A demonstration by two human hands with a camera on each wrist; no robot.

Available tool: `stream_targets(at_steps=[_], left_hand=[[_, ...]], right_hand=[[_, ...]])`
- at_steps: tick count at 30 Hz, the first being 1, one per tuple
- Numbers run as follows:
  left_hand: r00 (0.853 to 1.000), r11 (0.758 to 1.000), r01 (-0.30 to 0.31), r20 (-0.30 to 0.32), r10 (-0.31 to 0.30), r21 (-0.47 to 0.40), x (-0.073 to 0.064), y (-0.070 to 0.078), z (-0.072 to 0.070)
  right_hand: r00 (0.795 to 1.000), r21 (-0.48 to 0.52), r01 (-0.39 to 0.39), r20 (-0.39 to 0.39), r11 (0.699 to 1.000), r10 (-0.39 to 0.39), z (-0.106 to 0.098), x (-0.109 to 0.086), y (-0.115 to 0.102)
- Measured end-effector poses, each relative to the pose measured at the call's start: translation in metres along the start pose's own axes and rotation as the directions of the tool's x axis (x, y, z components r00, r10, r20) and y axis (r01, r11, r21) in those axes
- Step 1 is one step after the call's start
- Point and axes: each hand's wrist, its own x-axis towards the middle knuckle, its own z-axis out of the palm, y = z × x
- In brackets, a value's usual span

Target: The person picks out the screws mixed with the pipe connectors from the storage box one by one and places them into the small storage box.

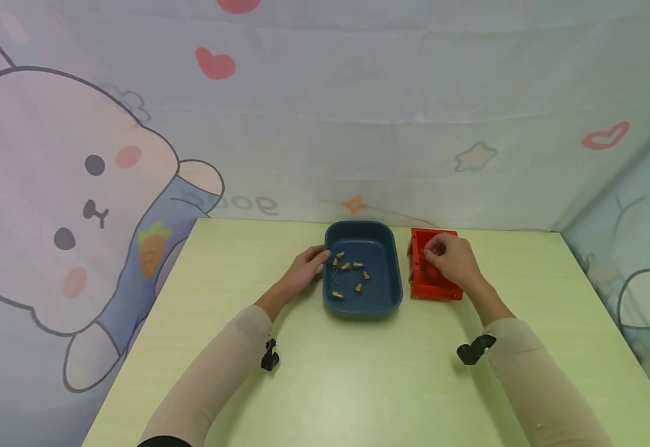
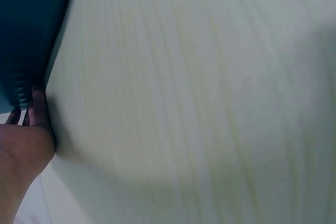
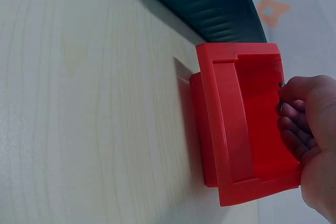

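A blue plastic tray holds several small brass-coloured fittings, some with purplish ends, and a thin pin-like piece. My left hand touches the tray's left side near the rim; in the left wrist view its fairly straight fingers lie against the outer wall. Over the red bin, right of the tray, is my right hand. Between thumb and forefinger it pinches a small dark screw, seen in the right wrist view. The bin's far inside is partly hidden behind that hand.
Both containers stand near the back edge of the pale yellow-green table, with a narrow gap between them. A printed cloth hangs right behind. Each forearm carries a black wrist camera.
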Motion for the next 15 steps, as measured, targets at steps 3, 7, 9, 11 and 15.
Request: stream_targets(at_steps=[3, 7, 9, 11, 15], left_hand=[[1.0, 1.0, 0.001, 0.0, -0.001, -0.004, -0.001, -0.0001, -0.0004], [1.0, 1.0, 0.003, 0.001, -0.003, 0.0, -0.0012, -0.0004, -0.0006], [1.0, 1.0, 0.003, 0.0, -0.003, 0.001, -0.0011, -0.0008, -0.0006], [1.0, 1.0, 0.003, 0.0, -0.003, 0.0, -0.0011, -0.0008, -0.0003], [1.0, 1.0, 0.004, 0.004, -0.004, 0.0, -0.001, -0.0004, -0.0007]], right_hand=[[1.0, -0.006, 0.011, 0.0, 1.0, -0.011, 0.0004, -0.0003, -0.0008], [1.0, -0.009, 0.015, -0.004, 1.0, -0.015, 0.0007, -0.0008, -0.0014], [1.0, -0.009, 0.013, -0.005, 1.0, -0.013, 0.0009, -0.0011, -0.0013], [1.0, -0.01, 0.009, -0.006, 1.0, -0.009, 0.0009, -0.0014, -0.001], [1.0, -0.009, 0.001, -0.01, 1.0, -0.001, 0.0003, -0.0014, -0.0016]])
